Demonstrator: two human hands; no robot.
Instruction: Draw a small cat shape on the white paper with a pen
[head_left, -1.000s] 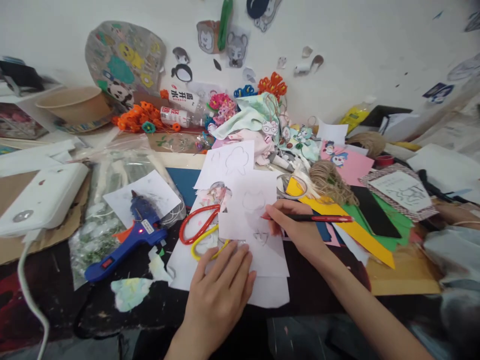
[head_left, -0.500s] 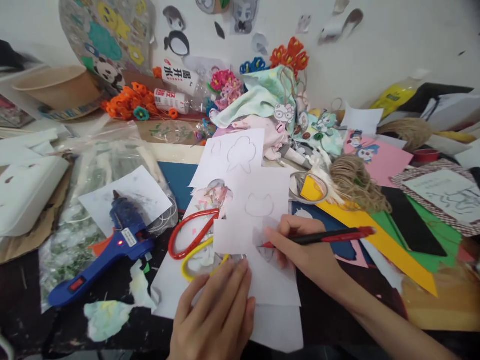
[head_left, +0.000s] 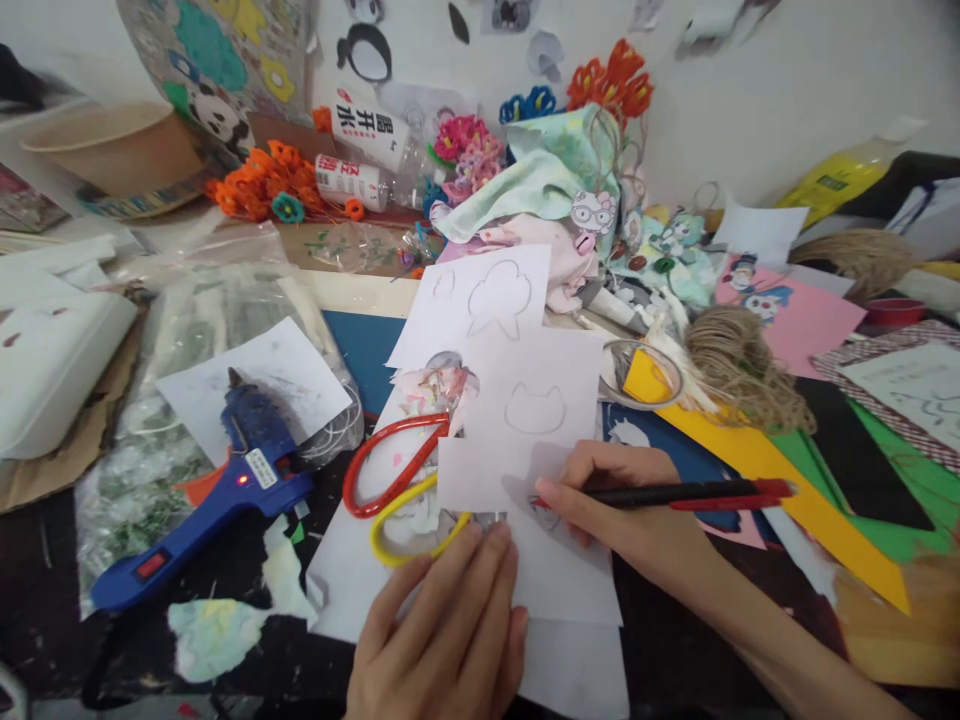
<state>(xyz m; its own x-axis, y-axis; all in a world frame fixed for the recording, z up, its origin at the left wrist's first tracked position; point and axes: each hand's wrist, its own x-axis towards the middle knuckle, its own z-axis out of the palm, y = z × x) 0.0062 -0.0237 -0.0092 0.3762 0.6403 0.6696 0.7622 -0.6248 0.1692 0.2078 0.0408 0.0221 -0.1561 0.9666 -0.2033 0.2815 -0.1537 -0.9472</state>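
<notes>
My right hand (head_left: 611,490) pinches a black-and-red pen (head_left: 675,494), its tip down on a white sheet of paper (head_left: 577,365). A faint outline of a cat-eared head is drawn on the sheet above the tip; marks below it are partly hidden by my fingers. My left hand (head_left: 450,620) lies flat at the sheet's lower left, fingers stretched out, beside scissors (head_left: 390,470) with one red and one yellow handle loop. The scissors' blades are covered by paper. Another white sheet (head_left: 420,320) with a cloud-like drawing lies behind.
A blue glue gun (head_left: 202,535) with a lit red light lies left, on a plastic bag and white paper. Fabric scraps (head_left: 217,635) lie in front of it. At right are a tape roll (head_left: 667,395), twine (head_left: 742,370), yellow card (head_left: 825,510) and a black phone-like slab (head_left: 870,455).
The whole view has shifted, so most things sit farther right in the picture. The pen tip has moved slightly down and left on the sheet. My left hand stays on the paper.
</notes>
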